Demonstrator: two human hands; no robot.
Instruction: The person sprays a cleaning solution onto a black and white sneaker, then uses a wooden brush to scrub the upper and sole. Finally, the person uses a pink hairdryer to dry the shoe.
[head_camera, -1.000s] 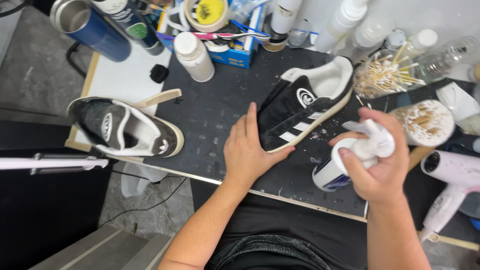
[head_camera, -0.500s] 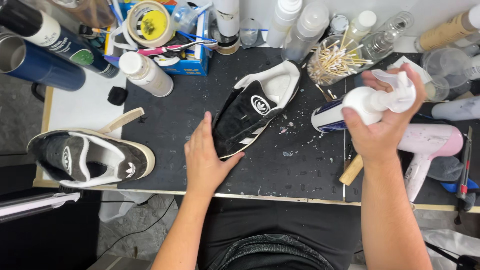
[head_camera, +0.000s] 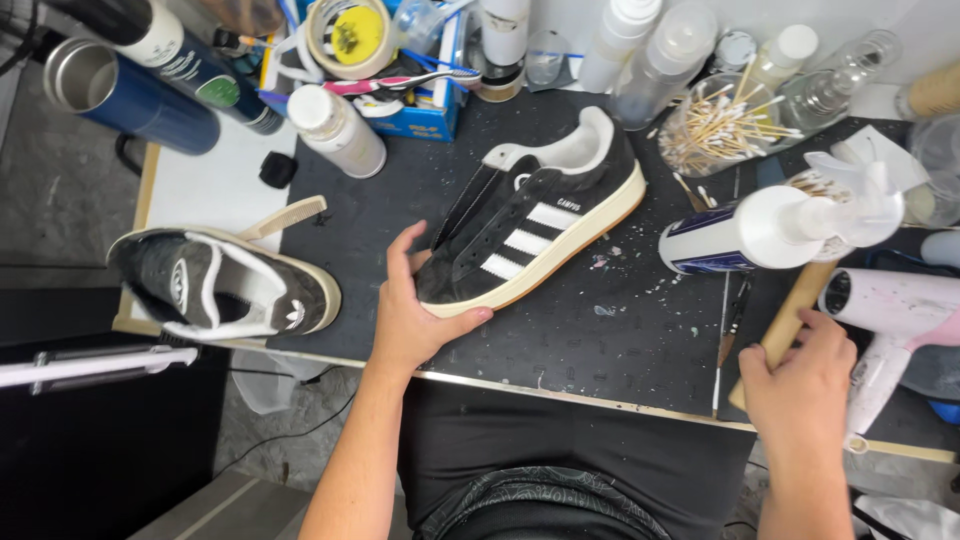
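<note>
— So what did the head camera show along the edges?

— Mostly crowding. The black work mat ran to the near edge of the bench, where the person's lap began. The back edge was packed with spray bottles, a jar of cotton swabs, a roll of tape and a blue box. Open mat lay only in front of the shoe and between it and the pump bottle, which lay on its side at the right.

— And the surface itself?

— Dark, speckled with pale flecks. To the left the mat gave way to a white board, where a second black sneaker sat at the corner, overhanging grey floor.

— Where was the shoe being handled?

— The black sneaker with white stripes sat mid-mat, tilted so its striped side faced the camera. Its long axis ran diagonally: toe toward the near left, heel collar toward the far right.

— The hands?

— The left hand cupped the toe, thumb under the cream sole's edge and fingers curled over the top, a loose but closed hold. The right hand was at the near right edge, fingers wrapped round the end of a wooden handle, just beside a pink hair dryer.
</note>
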